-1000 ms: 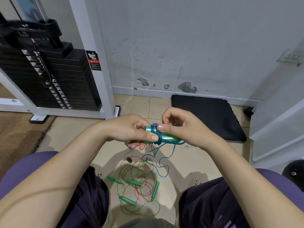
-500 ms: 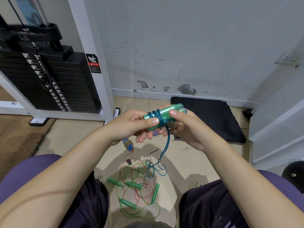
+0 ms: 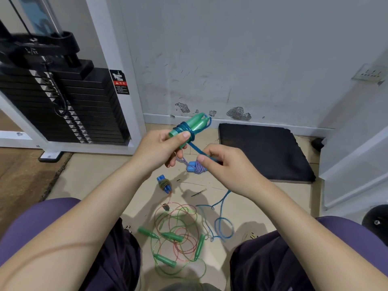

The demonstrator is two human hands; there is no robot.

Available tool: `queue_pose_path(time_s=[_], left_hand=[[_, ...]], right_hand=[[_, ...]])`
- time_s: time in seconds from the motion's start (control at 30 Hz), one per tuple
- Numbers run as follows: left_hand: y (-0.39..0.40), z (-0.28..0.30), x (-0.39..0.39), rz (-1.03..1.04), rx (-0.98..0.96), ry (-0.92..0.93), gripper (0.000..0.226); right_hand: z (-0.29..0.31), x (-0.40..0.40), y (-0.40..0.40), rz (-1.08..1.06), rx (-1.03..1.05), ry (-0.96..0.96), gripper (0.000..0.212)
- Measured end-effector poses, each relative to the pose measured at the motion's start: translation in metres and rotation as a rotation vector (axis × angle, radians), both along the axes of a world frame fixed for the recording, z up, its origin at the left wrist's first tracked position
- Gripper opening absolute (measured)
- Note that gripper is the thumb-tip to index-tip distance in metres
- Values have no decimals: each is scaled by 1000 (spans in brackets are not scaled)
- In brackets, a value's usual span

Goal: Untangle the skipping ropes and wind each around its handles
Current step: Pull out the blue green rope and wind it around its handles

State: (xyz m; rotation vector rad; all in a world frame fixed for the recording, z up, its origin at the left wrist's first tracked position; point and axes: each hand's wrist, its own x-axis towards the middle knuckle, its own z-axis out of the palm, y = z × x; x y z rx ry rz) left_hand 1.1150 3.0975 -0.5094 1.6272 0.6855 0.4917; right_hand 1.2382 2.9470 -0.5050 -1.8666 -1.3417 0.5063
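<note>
The left hand (image 3: 161,150) is clamped round a pair of translucent green plastic skipping-rope handles (image 3: 192,127), held side by side and tilted up to the right, thumb pressed on top. Several turns of glossy blue plastic rope (image 3: 185,131) circle the handles just beyond the thumb. From those coils one strand runs down and right to the right hand (image 3: 223,164), whose thumb and fingers are pinched on it — the strand looks taut between the hands.

Past the right hand the blue rope drops to the tiled floor (image 3: 94,175) and lies in loose loops between the person's knees. Below the hands, on the floor: a wound bundle with light-blue handles and purple-white braided rope (image 3: 195,167), partly hidden by the fingers; a second small wound bundle with dark-blue handles (image 3: 164,184), just left of it. Nearer the camera — a tangle of thin green and red ropes (image 3: 178,234) with four green handles in it, unwound.
</note>
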Motion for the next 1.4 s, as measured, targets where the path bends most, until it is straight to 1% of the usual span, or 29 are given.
queue_pose_path(time_s=[0.1, 0.17, 0.23, 0.3, 0.4, 0.47, 0.57, 0.77, 0.9, 1.03, 1.13, 1.2, 1.3, 1.4], left_hand=[[0, -5, 2, 10, 74, 87, 31], [1, -7, 1, -49, 106, 186, 31], [0, -7, -1, -211, 71, 266, 31], [-3, -6, -2, -412, 10, 281, 32], [-8, -4, -3, -621, -29, 259, 36], [-10, -3, -3, -676, 18, 275, 35], [-13, -3, -3, -700, 61, 282, 34], [-16, -3, -2, -703, 102, 308, 44], [-17, -2, -3, -692, 85, 306, 48], [-20, 3, -4, -666, 37, 298, 39], [-25, 4, -3, -586, 72, 318, 45], [-27, 2, -2, -551, 103, 317, 41], [-26, 2, -3, -590, 102, 305, 34], [-24, 3, -5, -629, 98, 289, 44]], right_hand=[[1, -1, -2, 65, 42, -95, 23], [4, 4, -2, 60, 107, -148, 21], [7, 14, -3, 19, 189, -168, 18], [9, 24, -3, -20, 232, -130, 13], [7, 27, -3, -16, 195, -79, 10], [4, 25, -3, -17, 134, -74, 14], [0, 24, -3, -27, 93, -77, 16], [0, 22, -3, -18, 64, -163, 20], [3, 21, -3, -4, 86, -110, 19], [5, 18, -2, 3, 113, -87, 20], [3, 16, -1, 4, 119, -94, 20], [1, 15, 0, 9, 116, -102, 19], [0, 17, -1, -8, 126, -55, 21], [1, 18, -2, -23, 133, 30, 21]])
